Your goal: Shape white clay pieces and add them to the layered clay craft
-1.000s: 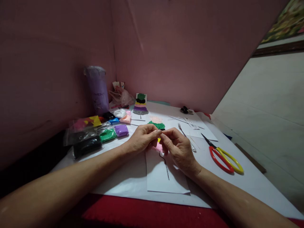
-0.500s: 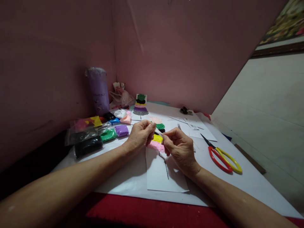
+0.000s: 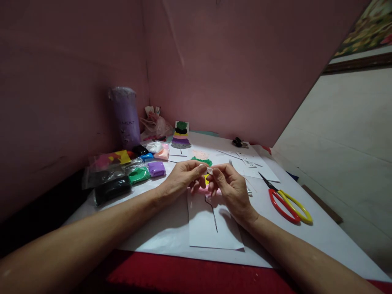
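Note:
Between my two hands is a small piece of white clay (image 3: 210, 171), pinched from both sides. My left hand (image 3: 191, 174) grips its left end with thumb and fingers, and my right hand (image 3: 228, 183) grips the right end. Below them lies a white paper sheet (image 3: 211, 228) bearing a drawn dark stem and bands of coloured clay. Its pink band (image 3: 204, 190) and the green band (image 3: 202, 160) show around my hands, which partly hide the yellow. Farther back stands a finished-looking card (image 3: 181, 141) with similar layered bands in green, black, yellow, pink, purple and grey.
Scissors (image 3: 286, 204) with red and yellow handles lie at the right. Clay packets, including green (image 3: 139, 174) and purple (image 3: 157, 168), sit at the left beside a tall purple container (image 3: 126, 118). Keys (image 3: 239, 142) lie near the wall; a fork (image 3: 230, 162) is behind my right hand.
My hands have come closer together, and the white clay, stretched between them before, now shows as a short bit. The surrounding things stay in place.

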A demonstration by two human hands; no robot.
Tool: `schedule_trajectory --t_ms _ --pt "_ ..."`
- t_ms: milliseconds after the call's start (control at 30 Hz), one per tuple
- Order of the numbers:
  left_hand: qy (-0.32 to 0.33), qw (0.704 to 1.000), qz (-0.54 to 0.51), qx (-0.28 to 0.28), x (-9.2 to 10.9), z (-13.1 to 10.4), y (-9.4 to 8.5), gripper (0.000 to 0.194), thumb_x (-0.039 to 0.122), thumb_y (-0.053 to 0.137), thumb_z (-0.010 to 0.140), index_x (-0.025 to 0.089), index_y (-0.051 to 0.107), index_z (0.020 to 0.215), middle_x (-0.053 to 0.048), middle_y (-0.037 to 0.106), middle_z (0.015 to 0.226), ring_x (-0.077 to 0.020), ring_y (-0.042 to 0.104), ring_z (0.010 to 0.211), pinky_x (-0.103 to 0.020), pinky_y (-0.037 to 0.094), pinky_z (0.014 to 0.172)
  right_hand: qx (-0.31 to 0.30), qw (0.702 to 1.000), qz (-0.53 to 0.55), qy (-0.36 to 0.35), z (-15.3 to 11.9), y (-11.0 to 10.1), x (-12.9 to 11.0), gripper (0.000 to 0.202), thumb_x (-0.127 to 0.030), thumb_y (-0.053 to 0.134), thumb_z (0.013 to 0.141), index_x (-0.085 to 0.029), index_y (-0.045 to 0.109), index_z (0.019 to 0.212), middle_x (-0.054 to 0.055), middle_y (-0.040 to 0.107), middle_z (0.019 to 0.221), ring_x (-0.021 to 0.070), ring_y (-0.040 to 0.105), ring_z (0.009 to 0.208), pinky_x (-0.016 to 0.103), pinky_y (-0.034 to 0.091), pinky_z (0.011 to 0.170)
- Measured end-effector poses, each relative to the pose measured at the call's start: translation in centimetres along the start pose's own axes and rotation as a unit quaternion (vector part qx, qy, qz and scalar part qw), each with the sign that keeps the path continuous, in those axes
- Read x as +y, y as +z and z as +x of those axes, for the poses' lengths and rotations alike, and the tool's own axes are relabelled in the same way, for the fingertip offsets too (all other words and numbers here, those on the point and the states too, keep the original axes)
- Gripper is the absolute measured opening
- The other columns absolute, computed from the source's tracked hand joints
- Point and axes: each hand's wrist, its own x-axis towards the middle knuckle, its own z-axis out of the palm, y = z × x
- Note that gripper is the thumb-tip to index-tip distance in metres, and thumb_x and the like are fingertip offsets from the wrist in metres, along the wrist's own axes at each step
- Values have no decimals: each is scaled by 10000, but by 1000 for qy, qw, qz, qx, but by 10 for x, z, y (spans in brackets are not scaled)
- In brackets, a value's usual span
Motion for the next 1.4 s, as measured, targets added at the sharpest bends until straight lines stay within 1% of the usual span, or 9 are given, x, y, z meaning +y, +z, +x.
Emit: schedule_trajectory --t_ms 67,133,267,400,533,633,833,1000,1400 --pt "-10 999 11 -29 -1 -1 1 384 507 639 774 122 638 778 -4 611 578 -70 500 422 -171 352 383 -32 999 6 -14 -1 1 -1 187 -378 576 893 -191 575 899 -23 606 659 104 576 513 229 489 473" --pt "-12 999 15 -34 -2 -1 1 359 479 663 764 120 644 757 -7 623 589 -65 498 424 -169 345 390 -54 998 -1 -32 -3 2 -1 161 -344 623 866 -202 574 925 -22 624 672 120 609 567 232 500 506" --pt "-9 1000 0 -13 -7 -1 -2 304 419 702 742 118 664 762 -11 630 586 -78 525 459 -175 350 413 -45 996 -58 -53 -4 3 0 145 -271 676 820 -219 598 931 -17 655 695 133 638 595 228 501 503" --pt "-19 1000 -20 9 -8 -2 -3 269 385 733 710 128 662 738 -3 618 574 -82 520 451 -180 349 405 -40 994 -91 -42 -5 3 -1 166 -248 686 805 -218 609 949 5 687 761 156 673 657 240 517 526" --pt "-35 999 -23 -4 -7 -2 -3 305 436 719 715 138 653 710 -7 618 562 -75 484 407 -179 335 373 -23 995 -90 -46 -5 3 -1 122 -260 665 828 -205 613 925 -9 662 708 128 626 584 225 488 490" --pt "-26 999 -20 -20 -6 -1 -4 348 481 670 752 136 667 711 -8 614 571 -63 472 410 -178 331 391 -14 996 -75 -42 -4 3 -1 107 -271 648 847 -201 612 919 -18 642 686 109 585 546 219 481 481" --pt "-2 1000 -10 -3 -5 0 -5 247 394 709 744 149 677 760 5 624 608 -66 498 460 -179 339 431 -19 996 -82 -39 -4 2 -4 127 -300 623 870 -179 614 907 3 640 722 112 585 575 227 490 506" --pt "-11 1000 -18 -15 -6 0 -6 258 397 690 760 142 650 773 -1 623 627 -65 506 458 -181 362 436 -28 996 -84 -29 -4 2 -5 146 -315 614 874 -171 612 901 1 639 700 104 566 536 222 473 488" --pt "21 999 27 10 -2 3 -1 346 450 709 697 125 589 699 23 547 498 -69 471 393 -176 349 361 -17 994 -106 -30 -5 2 -3 125 -303 627 849 -184 589 840 -52 529 574 98 506 466 219 418 441"
